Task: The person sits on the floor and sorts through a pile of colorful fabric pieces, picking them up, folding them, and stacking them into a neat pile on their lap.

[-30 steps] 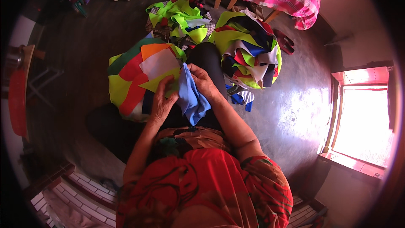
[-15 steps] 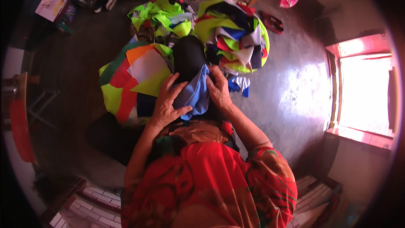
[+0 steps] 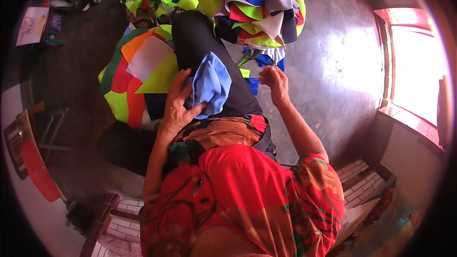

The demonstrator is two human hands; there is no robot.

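Blue cloth piece [image 3: 213, 85], one, creased, over your dark-trousered thigh [image 3: 239, 93], long axis running away from your torso [image 3: 238, 176], lower left edge pinched by your left hand [image 3: 176, 108], the nearer one, while your right hand [image 3: 276, 83] hangs well apart to the cloth's right, fingers curled, any contents impossible to tell.
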